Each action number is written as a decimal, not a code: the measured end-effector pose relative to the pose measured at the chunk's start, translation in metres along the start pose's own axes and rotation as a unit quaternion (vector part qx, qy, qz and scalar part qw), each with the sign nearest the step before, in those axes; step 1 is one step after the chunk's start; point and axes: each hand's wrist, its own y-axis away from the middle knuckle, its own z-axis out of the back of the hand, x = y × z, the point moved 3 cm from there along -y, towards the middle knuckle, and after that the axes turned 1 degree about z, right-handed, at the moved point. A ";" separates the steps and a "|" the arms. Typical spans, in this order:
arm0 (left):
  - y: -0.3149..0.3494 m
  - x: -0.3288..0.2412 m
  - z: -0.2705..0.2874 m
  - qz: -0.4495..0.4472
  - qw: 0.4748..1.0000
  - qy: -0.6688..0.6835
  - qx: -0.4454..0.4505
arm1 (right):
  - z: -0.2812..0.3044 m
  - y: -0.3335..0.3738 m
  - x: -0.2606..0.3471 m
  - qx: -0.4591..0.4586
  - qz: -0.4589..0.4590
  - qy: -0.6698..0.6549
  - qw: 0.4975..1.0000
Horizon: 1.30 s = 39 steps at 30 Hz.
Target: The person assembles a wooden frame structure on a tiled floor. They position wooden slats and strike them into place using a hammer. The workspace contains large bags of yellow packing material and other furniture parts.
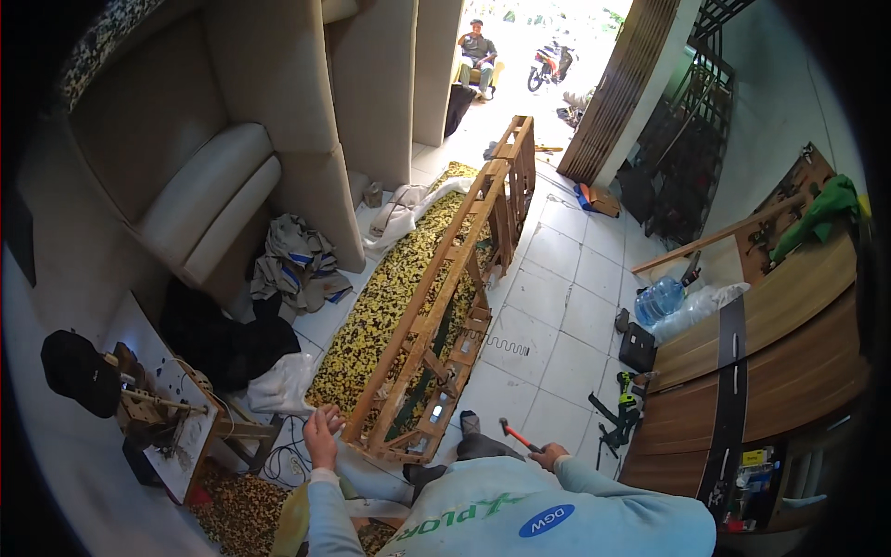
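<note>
Frame (432,314) between hands (323,433); hammer (520,436) in right (548,455)

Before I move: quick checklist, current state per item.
1. Hammer gripped: ok, the right hand is closed around the end of the red handle of the hammer.
2. Left hand clear of the wooden frame: cannot tell, it is beside the near end, contact unclear.
3. Tiles beside the frame free of loose parts: not ok, a zigzag spring lies there.
4. Cables tidy: not ok, they lie loosely looped on the floor, left side.
5. Green power tool out of hand: ok, down at the right.
6. Frame steady: cannot tell from one view.
</note>
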 end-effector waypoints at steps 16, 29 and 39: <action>0.009 0.086 -0.030 0.031 0.863 -0.477 -0.162 | 0.092 -0.061 0.071 -0.003 0.206 -0.210 0.956; -0.051 0.107 0.017 0.112 0.892 -0.347 0.267 | -0.130 0.073 0.234 0.070 0.199 -0.171 0.962; -0.031 0.080 -0.025 -0.085 0.868 -0.451 0.188 | -0.117 0.139 0.281 -0.152 0.095 -0.193 0.965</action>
